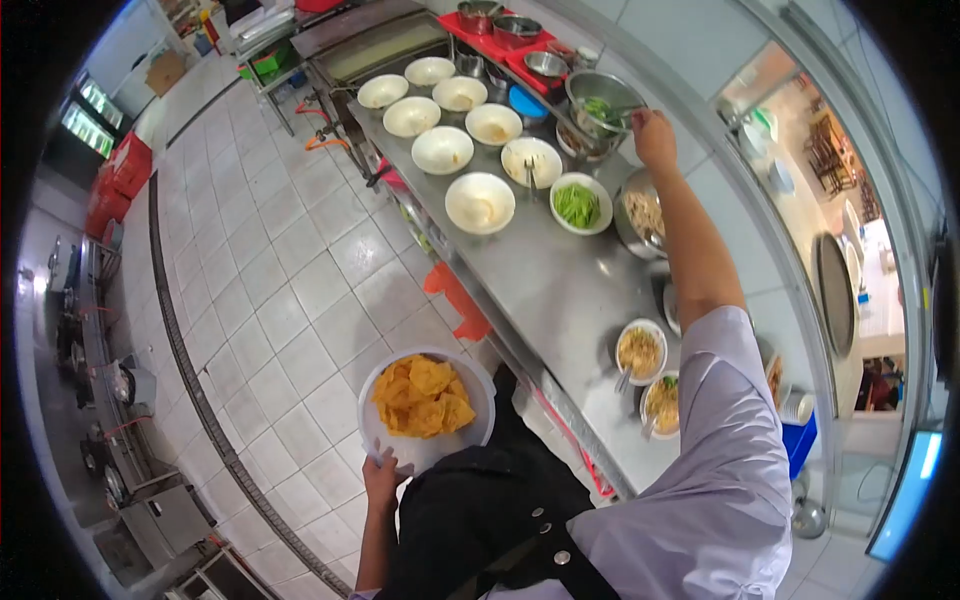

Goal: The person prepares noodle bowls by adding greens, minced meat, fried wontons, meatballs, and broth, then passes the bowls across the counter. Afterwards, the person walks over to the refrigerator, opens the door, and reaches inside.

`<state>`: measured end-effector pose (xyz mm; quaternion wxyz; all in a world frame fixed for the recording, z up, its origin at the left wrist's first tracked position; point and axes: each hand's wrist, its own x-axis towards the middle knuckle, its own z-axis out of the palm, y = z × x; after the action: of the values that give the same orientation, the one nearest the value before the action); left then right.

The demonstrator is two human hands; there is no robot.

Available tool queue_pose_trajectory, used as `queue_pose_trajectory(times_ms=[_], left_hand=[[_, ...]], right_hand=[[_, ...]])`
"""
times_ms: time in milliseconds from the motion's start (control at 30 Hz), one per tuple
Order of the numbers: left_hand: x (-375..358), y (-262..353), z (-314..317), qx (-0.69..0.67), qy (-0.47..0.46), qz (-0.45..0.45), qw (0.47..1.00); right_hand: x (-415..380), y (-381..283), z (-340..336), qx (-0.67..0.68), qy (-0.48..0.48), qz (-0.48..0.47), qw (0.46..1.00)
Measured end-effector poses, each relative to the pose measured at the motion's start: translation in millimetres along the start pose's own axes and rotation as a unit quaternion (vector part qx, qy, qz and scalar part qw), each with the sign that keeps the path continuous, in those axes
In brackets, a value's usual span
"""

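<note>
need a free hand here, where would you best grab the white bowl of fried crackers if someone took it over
Take the white bowl of fried crackers by its bare rim on the far side, opposite the left hand holding the near edge. Hook fingers under the wall, thumb on the rim; keep it level, since the crackers are heaped high.
</note>
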<state>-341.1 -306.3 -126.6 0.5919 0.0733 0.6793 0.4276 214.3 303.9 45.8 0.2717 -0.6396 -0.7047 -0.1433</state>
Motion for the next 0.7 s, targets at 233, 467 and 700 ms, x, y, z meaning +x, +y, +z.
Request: queue_pose_trajectory(times_ms=[233,467,700], left_hand=[[-8.2,5.7,36.9,-0.043,0.053,0.020,0.997],[-15.0,-12.4,37.9,-0.040,0.057,0.028,0.997],[-20.9,0.5,19.2,-0.033,0.025,0.027,0.999]], right_hand=[[68.4,-2.1,37.6,-0.285,-0.202,-0.087,0.933],[91.4,29.5,61.8,-0.390,-0.161,-0.191,0.886],[42.1,-52.5,-74.2,-0.071,-0.166,-0.193,0.964]])
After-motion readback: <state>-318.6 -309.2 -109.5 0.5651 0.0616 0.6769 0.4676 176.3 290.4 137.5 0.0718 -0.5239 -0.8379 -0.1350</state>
